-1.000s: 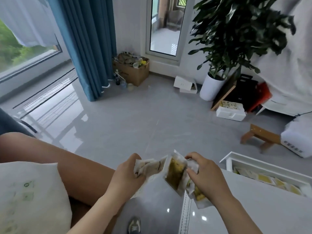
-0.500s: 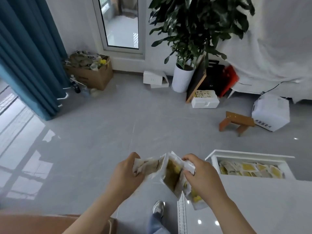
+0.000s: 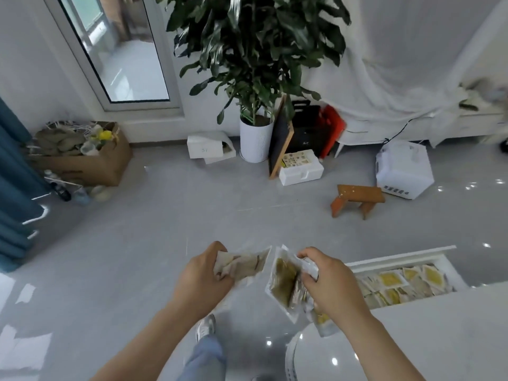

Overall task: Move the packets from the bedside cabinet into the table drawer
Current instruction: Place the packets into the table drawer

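a: where's the left hand?
b: the left hand [image 3: 203, 281] is at about 6 o'clock from the middle of the view. its forearm comes up from 7 o'clock and the back of the hand faces up. the fingers are curled tight round a pale bunch [image 3: 244, 266] of packets, which fans out toward 3 o'clock.
a: and the right hand?
b: the right hand [image 3: 330, 284] is at 5 o'clock, knuckles up, with its forearm coming in from the lower right corner. thumb and bent fingers pinch a green bunch [image 3: 283, 281] of packets by its top edge, and it hangs toward 6 o'clock. the two bunches are just beside each other, and i can't tell if they touch.
a: and the drawer?
b: the drawer [image 3: 398, 259] is pulled open at 4 o'clock, just beside the right hand. flat packets [image 3: 390, 279] lie inside it. the table [image 3: 439, 339] top is under the right forearm.
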Demonstrator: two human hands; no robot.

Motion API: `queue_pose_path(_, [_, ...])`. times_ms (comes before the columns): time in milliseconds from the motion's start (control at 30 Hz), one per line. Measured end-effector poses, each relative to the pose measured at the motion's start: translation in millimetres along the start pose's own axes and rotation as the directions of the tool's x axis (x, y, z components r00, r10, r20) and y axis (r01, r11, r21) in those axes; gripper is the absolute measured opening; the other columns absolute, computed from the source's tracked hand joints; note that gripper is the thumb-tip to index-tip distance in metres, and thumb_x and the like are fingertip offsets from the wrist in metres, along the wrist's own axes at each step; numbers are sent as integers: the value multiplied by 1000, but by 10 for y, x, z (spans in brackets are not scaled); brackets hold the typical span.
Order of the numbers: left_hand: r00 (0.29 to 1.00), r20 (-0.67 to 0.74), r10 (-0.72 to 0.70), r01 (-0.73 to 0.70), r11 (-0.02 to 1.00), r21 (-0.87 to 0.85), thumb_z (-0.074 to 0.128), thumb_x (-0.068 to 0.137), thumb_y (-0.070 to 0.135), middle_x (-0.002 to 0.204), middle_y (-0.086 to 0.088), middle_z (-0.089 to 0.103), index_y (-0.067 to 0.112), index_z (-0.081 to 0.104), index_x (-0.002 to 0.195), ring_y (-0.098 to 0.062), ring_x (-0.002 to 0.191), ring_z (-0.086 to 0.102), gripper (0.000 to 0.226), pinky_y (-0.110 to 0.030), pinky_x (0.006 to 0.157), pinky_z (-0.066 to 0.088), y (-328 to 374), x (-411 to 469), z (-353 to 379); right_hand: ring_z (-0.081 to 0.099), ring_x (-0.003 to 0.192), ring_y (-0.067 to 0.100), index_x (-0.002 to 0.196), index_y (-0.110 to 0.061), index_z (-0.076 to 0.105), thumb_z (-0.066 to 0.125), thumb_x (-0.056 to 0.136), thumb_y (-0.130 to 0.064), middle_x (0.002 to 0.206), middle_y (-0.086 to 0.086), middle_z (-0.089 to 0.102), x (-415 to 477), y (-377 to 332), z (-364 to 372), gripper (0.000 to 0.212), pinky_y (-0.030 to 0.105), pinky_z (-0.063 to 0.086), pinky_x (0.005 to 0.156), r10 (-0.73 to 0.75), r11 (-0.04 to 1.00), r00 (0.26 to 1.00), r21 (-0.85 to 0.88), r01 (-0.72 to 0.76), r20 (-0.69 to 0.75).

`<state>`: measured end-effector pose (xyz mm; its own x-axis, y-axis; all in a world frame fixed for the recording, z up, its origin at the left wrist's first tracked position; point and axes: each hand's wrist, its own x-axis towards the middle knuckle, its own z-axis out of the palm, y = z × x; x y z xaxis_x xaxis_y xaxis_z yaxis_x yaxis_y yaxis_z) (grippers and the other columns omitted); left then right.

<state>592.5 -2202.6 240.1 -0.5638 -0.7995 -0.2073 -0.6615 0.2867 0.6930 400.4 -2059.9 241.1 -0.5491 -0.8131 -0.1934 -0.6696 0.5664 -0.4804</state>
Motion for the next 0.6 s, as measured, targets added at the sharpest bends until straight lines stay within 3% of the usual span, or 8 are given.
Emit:
queue_pose_path(400, [931,278,238,-271,959,87,57,76,12,70,-1,58,22,48,90,-12,58,50,19,-21,47,37,255,2024,-296,53,76,9,118,-33,50,54,92,-25,84,-12,56,1175,-144,-98,27,20,36,59,299,954,947,45,-296,-114])
queue_pose_path(600, [864,409,295,-367,924,109,55,78,15,69,-1,56,24,46,86,-16,59,50,15,-27,50,39,623,2714,-87,58,79,14,116,-32,51,52,91,-21,86,-8,63,1528,58,-218,27,27,45,64,452,891,882,106,-441,-133])
